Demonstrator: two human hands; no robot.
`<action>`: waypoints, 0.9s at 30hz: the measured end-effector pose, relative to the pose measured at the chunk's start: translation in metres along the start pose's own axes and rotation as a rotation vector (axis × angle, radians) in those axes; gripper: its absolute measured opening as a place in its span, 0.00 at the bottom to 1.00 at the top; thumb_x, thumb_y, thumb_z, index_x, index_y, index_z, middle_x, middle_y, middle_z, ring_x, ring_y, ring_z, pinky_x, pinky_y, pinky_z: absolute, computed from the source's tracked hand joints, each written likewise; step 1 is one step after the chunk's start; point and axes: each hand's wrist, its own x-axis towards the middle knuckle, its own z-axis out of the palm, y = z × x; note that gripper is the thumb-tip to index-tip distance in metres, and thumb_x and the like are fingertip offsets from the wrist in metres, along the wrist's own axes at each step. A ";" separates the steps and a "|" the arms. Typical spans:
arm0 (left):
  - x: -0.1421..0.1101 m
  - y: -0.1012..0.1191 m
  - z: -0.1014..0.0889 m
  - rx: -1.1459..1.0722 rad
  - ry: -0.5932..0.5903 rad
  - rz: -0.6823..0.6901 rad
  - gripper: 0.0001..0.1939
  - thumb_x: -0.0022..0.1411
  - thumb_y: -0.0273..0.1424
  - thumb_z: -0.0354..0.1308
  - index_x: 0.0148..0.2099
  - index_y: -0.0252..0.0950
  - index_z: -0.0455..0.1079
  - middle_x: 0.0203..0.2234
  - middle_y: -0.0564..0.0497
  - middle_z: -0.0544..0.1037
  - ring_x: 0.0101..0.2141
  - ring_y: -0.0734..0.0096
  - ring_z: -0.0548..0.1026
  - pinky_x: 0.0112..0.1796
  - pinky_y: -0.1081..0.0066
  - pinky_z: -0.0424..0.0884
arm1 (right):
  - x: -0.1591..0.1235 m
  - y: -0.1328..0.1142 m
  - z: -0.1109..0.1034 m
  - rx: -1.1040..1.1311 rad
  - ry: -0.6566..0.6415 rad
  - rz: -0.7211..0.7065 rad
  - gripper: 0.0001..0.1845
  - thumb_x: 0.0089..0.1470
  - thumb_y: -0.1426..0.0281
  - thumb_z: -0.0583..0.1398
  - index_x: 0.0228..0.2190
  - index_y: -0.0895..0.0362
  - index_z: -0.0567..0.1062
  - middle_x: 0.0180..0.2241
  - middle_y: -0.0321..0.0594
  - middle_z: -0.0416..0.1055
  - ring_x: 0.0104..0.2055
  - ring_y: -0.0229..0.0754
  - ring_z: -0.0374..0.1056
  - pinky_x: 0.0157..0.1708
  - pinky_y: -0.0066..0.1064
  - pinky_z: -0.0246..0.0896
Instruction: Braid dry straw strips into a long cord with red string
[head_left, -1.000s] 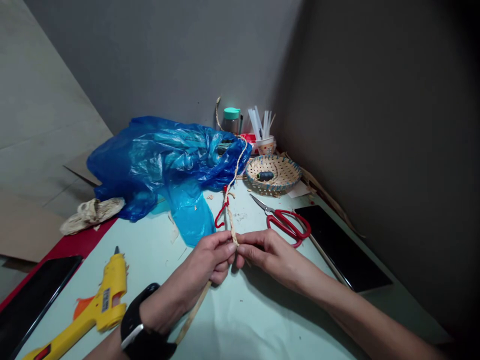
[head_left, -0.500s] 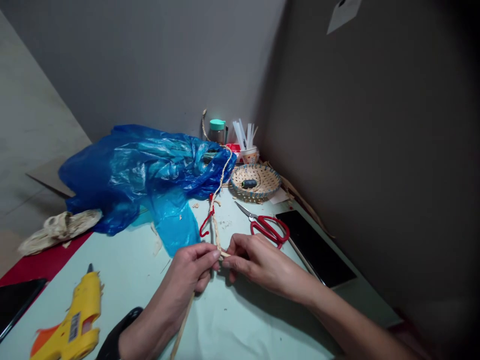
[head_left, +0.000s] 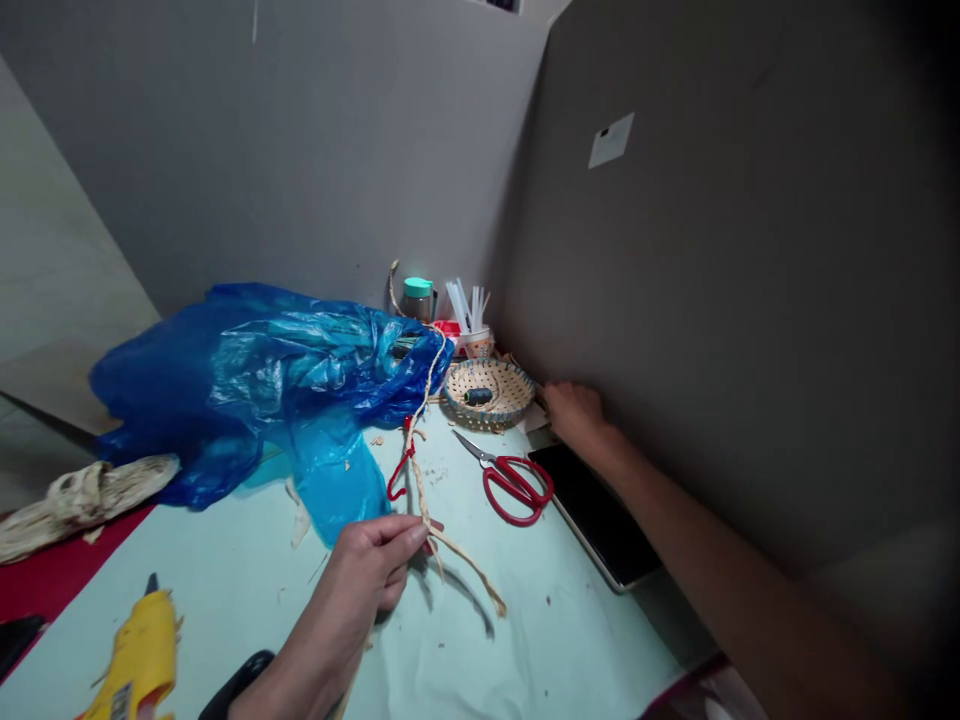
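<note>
The braided cord (head_left: 420, 487) runs along the middle of the tabletop (head_left: 592, 650) from the far side, its lower end pinched between the thumb and forefinger of the left hand (head_left: 371, 568), those fingers closed on it; two loose strands (head_left: 472, 572) splay past them toward the right edge. Holding this well seems to call for a firm pinch exactly where the strands part, with light, even tension (the fibre looks dry and might fray), so the plait stays tight. A red twist (head_left: 397, 487) touches the cord farther up. Toward the right edge lie the scissors (head_left: 517, 490), then a dark tablet (head_left: 596, 510). The right hand (head_left: 577, 415) is near the far right corner, beside the woven basket (head_left: 499, 385); its fingers are partly hidden, so their opening and any grip cannot be told.
</note>
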 end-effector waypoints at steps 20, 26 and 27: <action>-0.005 0.007 0.004 -0.162 -0.075 -0.042 0.19 0.43 0.40 0.68 0.30 0.28 0.71 0.15 0.64 0.47 0.17 0.87 0.41 0.18 0.77 0.35 | -0.103 -0.010 -0.084 1.762 0.019 -0.286 0.11 0.59 0.62 0.55 0.35 0.56 0.72 0.32 0.42 0.74 0.29 0.37 0.70 0.24 0.24 0.64; -0.005 0.003 0.002 -0.134 -0.077 -0.025 0.16 0.49 0.36 0.65 0.33 0.27 0.71 0.17 0.61 0.52 0.17 0.87 0.42 0.18 0.76 0.35 | -0.110 -0.030 -0.062 1.839 -0.281 -0.196 0.10 0.56 0.62 0.58 0.35 0.56 0.69 0.22 0.34 0.69 0.19 0.30 0.57 0.18 0.21 0.50; -0.006 0.004 0.002 -0.128 -0.079 -0.023 0.15 0.50 0.36 0.64 0.33 0.27 0.72 0.18 0.59 0.55 0.17 0.87 0.42 0.19 0.76 0.35 | -0.112 -0.033 -0.058 1.800 -0.337 -0.210 0.10 0.56 0.62 0.58 0.34 0.56 0.68 0.22 0.34 0.69 0.19 0.30 0.56 0.18 0.21 0.50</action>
